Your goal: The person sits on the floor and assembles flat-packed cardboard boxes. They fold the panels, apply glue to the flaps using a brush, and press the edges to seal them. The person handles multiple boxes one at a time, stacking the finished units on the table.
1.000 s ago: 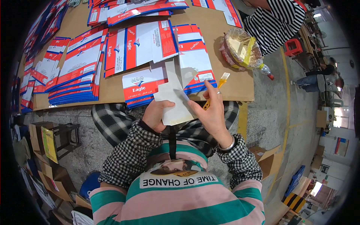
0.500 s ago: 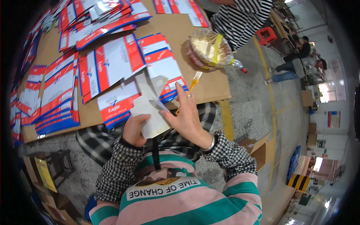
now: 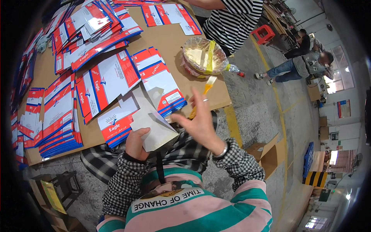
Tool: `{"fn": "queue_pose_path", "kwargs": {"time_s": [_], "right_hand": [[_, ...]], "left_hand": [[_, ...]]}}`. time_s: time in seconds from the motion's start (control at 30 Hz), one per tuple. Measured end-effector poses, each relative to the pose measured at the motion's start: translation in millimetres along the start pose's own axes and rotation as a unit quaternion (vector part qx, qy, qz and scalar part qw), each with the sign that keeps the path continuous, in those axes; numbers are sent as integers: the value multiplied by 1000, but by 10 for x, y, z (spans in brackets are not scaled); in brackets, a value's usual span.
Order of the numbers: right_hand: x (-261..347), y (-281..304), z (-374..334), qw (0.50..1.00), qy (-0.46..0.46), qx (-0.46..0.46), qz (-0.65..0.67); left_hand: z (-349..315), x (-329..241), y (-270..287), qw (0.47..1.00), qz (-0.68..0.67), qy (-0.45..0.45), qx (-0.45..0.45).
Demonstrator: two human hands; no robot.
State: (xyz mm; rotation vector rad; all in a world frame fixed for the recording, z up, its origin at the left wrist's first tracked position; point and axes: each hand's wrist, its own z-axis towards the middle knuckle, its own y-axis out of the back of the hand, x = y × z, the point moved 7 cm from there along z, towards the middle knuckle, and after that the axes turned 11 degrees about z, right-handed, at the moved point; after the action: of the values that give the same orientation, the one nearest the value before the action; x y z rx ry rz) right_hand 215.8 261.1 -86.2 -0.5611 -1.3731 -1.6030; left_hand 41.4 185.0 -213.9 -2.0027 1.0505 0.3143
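Left of the bowl [image 3: 193, 70], my left hand [image 3: 137, 144] pinches the carton [image 3: 155, 134]; right hand [image 3: 201, 124] splayed, brush [image 3: 208, 87] hold I can't tell; likely folding; next calls for pressing.

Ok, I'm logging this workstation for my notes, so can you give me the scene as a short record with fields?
Left hand: holding a carton piece, plain pale side up
Right hand: holding a brush; thumb near the carton piece, contact unclear
Brush: yellow handle, pale bristles pointing away from the person
Table: cardboard-brown top
Flat cartons: red, white and blue, in stacks
Tub: plastic-lined, pale contents
Co-worker: striped top, beyond the tub
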Motion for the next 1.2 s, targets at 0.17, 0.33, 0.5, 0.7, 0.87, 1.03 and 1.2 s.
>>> {"fn": "queue_pose_path", "kwargs": {"time_s": [0.17,0.33,0.5,0.7,0.87,1.03,1.2], "right_hand": [[137,626,539,988,132,-75,30],[119,975,1124,961,128,-163,182],[-648,926,1675,962,-25,-187,198],[-1501,520,2034,986,-86,-143,23],[-1781,359,2126,988,-136,-79,7],[-1664,485,2147,985,-129,-78,78],[-1411,595,2088,973,-136,-51,179]], "left_hand": [[2,-14,49,1000,7,-7,-15],[9,-3,136,998,41,-30,-21],[69,105,244,998,55,4,-19],[-7,115,165,997,53,21,-61],[5,140,203,998,51,1,-47],[-24,144,183,997,54,12,-53],[-26,134,205,996,51,-4,-68]]}}
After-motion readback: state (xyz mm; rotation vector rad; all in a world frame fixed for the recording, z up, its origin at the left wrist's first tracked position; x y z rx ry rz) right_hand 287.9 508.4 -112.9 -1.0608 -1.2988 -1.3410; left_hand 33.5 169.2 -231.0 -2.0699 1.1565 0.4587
